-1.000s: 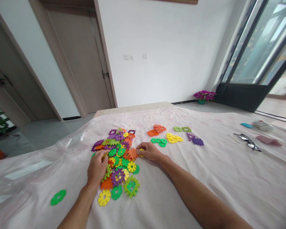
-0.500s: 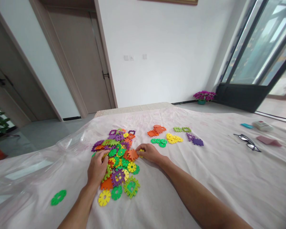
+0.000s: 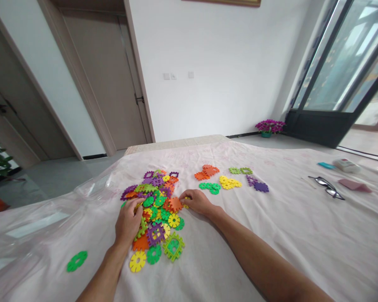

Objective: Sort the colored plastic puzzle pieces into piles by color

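A mixed heap of notched plastic building pieces (image 3: 157, 201) lies on the cloth, with discs and toothed squares in green, yellow, orange and purple. My left hand (image 3: 129, 216) rests on the heap's left side, its fingers stretched over the pieces and its thumb apart. On the other side, my right hand (image 3: 197, 201) is closed around a yellow notched disc (image 3: 186, 205), mostly covered by the fingers. Its fingertips reach the edge of an orange toothed square (image 3: 175, 204). Nearest me are a yellow disc (image 3: 137, 261), a green disc (image 3: 154, 254) and a lime square frame (image 3: 174, 247).
Beyond my right hand lie separate groups: orange squares (image 3: 207, 171), green discs (image 3: 209, 187), yellow discs (image 3: 229, 183), lime frames (image 3: 246, 171) and purple squares (image 3: 261, 187). Glasses (image 3: 327, 187) lie far right. Clear plastic packaging (image 3: 40, 224) and green pieces (image 3: 77, 261) are at left.
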`<state>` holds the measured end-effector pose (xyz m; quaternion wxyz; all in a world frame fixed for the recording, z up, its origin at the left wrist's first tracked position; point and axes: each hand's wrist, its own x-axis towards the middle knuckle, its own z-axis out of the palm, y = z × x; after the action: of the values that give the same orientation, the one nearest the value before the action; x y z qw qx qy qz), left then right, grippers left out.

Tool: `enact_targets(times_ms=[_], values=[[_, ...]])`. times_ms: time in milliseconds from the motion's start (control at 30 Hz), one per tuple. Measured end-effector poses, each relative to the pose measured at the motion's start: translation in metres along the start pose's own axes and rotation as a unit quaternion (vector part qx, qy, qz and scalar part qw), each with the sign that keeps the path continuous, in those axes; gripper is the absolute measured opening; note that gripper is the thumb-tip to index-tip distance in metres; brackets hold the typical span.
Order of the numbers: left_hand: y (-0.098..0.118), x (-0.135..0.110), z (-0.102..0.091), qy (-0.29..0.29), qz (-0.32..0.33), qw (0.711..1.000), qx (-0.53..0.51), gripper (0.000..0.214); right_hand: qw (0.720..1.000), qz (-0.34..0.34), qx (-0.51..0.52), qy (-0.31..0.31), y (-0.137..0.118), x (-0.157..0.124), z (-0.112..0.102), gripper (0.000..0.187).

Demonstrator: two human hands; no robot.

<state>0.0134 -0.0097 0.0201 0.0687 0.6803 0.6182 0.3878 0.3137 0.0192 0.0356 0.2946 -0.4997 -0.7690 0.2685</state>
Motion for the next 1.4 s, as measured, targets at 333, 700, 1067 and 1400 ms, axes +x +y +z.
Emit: enact_targets(times_ms=[333, 700, 1067, 1400], values=[[0.000, 0.000, 0.000, 0.003, -0.001, 1.000, 0.000, 0.033, 1.000, -0.001, 0.007, 0.002, 0.001, 0.001, 0.000, 0.022], [0.001, 0.000, -0.001, 0.006, 0.000, 1.000, -0.004, 0.032, 0.994, 0.011, 0.044, 0.099, 0.006, 0.001, 0.005, 0.020], [0.002, 0.000, -0.001, 0.005, -0.001, 1.000, -0.007, 0.032, 0.972, 0.068, 0.097, 0.202, 0.023, 0.008, -0.003, 0.031], [0.002, 0.000, -0.001, -0.001, -0.008, 1.000, -0.001, 0.034, 0.950, 0.100, 0.068, 0.288, 0.038, 0.012, -0.044, 0.032]])
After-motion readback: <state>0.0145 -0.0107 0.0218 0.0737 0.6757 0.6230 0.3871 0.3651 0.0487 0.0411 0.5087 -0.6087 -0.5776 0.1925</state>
